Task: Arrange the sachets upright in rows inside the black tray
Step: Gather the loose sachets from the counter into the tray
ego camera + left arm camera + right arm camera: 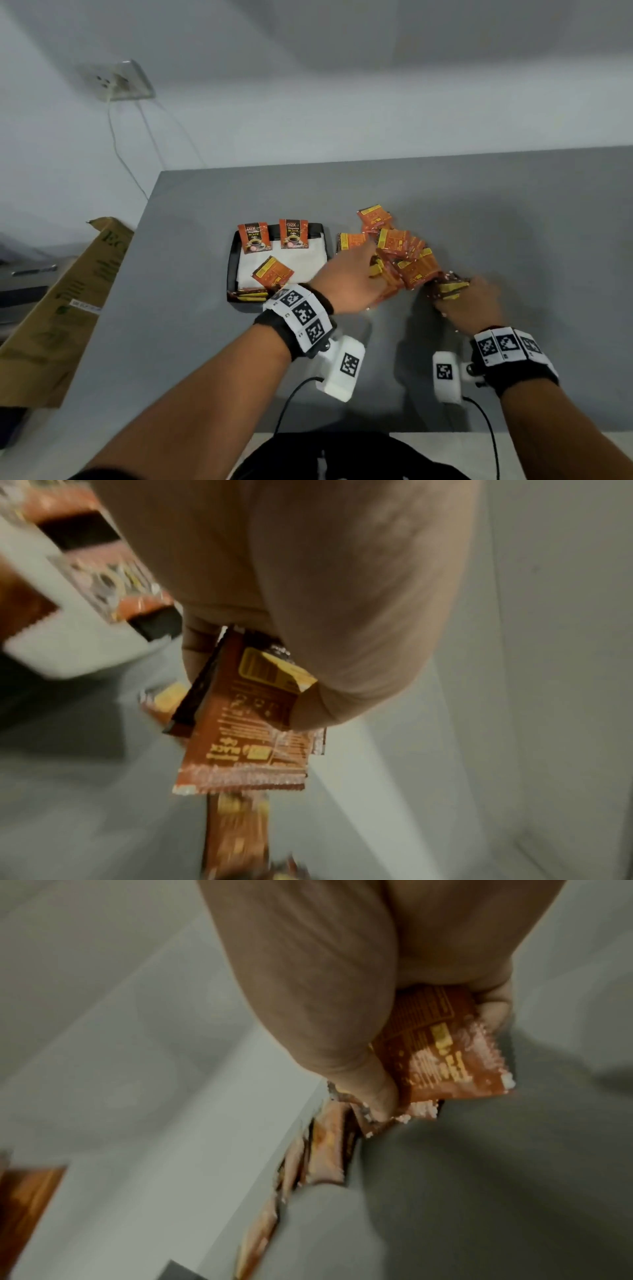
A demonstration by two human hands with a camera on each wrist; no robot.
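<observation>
Two sachets (274,234) upright in tray (233,253); cardboard box (68,308) at left.

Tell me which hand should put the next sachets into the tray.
Probably the left. The left hand already grips sachets and is right beside the tray, while the right hand, also gripping sachets, is on the pile's far side.
</observation>
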